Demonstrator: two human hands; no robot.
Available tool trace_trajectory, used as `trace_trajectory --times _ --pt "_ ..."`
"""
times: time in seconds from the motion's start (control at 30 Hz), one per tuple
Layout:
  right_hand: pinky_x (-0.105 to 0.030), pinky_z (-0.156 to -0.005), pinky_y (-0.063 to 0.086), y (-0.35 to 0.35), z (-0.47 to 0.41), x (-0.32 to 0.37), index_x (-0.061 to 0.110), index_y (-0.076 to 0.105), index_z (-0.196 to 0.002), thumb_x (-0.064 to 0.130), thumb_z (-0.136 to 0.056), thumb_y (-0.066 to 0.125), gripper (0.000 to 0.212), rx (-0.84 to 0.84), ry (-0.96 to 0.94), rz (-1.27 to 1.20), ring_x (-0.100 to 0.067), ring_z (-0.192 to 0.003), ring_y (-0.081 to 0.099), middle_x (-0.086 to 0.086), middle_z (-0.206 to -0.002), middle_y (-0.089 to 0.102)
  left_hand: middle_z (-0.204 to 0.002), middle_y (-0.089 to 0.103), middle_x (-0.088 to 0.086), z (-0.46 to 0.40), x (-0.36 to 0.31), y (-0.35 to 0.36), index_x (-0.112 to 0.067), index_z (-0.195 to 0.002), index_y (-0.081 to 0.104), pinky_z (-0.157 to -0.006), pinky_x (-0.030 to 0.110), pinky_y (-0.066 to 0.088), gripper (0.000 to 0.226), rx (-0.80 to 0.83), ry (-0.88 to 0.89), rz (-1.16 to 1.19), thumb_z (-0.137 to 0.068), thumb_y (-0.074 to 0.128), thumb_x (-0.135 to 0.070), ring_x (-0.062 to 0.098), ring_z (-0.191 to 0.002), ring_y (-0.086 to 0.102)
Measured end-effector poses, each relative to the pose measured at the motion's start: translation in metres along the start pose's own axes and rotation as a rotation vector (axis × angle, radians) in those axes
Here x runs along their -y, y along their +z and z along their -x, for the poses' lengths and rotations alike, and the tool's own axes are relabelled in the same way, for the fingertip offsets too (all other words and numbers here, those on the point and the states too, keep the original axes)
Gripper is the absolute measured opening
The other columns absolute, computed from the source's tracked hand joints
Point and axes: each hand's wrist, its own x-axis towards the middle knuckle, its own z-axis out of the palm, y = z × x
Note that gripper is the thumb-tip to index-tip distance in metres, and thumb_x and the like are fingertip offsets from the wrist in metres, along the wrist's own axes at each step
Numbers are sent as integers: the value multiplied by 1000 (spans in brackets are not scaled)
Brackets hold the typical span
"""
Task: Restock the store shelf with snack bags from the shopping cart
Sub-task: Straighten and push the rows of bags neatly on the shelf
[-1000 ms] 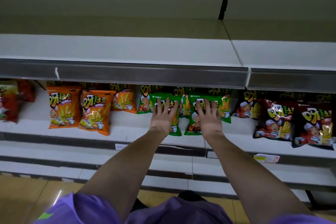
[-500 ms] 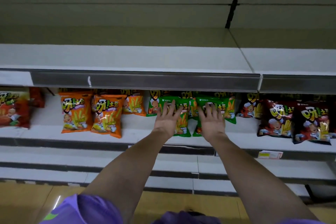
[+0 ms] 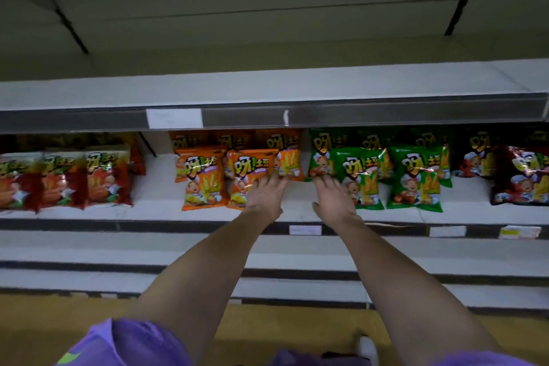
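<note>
Snack bags stand in rows on the white shelf (image 3: 300, 214). Orange bags (image 3: 203, 178) fill the middle left, green bags (image 3: 414, 180) the middle right. My left hand (image 3: 266, 196) reaches in with straight fingers, its tips against the lower corner of an orange bag (image 3: 252, 175). My right hand (image 3: 334, 197) lies flat beside it, fingers extended toward the lower left of a green bag (image 3: 361, 178). Neither hand holds a bag. The shopping cart is out of view.
Red bags (image 3: 65, 180) stand at the far left and dark red bags (image 3: 520, 175) at the far right. The shelf above (image 3: 267, 89) is bare, with a grey price rail (image 3: 356, 117). Lower shelf edges carry price tags (image 3: 305, 230). Yellow floor lies below.
The view has swung left, so the bags now sit further right in frame. Both hands slid off the green bags to the gap between the orange and green rows.
</note>
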Motion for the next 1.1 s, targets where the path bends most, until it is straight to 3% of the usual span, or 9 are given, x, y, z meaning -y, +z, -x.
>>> trace_trajectory --times 0.33,0.47,0.6,0.83,1.1 --pt "-43 -114 34 10 -39 100 16 37 -146 32 -84 75 75 53 -134 -5 -33 -137 38 -12 -149 39 -166 13 8 30 112 3 -22 -159 6 -123 53 16 97 -18 -215 49 -89 72 -32 35 -152 14" --pt "-46 -122 21 16 -67 122 20 26 -154 40 -80 79 92 91 -198 34 -32 -148 21 -8 -158 26 -165 14 11 31 142 6 -19 -159 3 -123 53 16 104 10 -306 27 -86 75 -34 35 -151 15" --pt "-47 -125 7 26 -88 142 23 15 -158 43 -79 80 105 135 -227 78 -27 -154 3 -3 -167 8 -169 -2 9 29 161 14 -22 -160 -4 -125 53 11 107 29 -337 50 -88 75 -34 34 -155 2" --pt "-53 -124 6 30 -108 172 25 -2 -159 39 -70 88 127 227 -82 57 -29 -154 -7 -1 -167 -5 -168 -8 11 1 190 9 -25 -159 -9 -124 56 7 117 60 -305 66 -82 76 -52 40 -153 -7" --pt "-58 -122 12 51 -118 188 26 -9 -159 17 -86 74 111 219 83 107 -31 -154 -9 -4 -167 -12 -161 -31 18 -37 217 27 -26 -153 -30 -120 65 5 140 117 -219 -71 -72 80 -62 48 -147 -24"
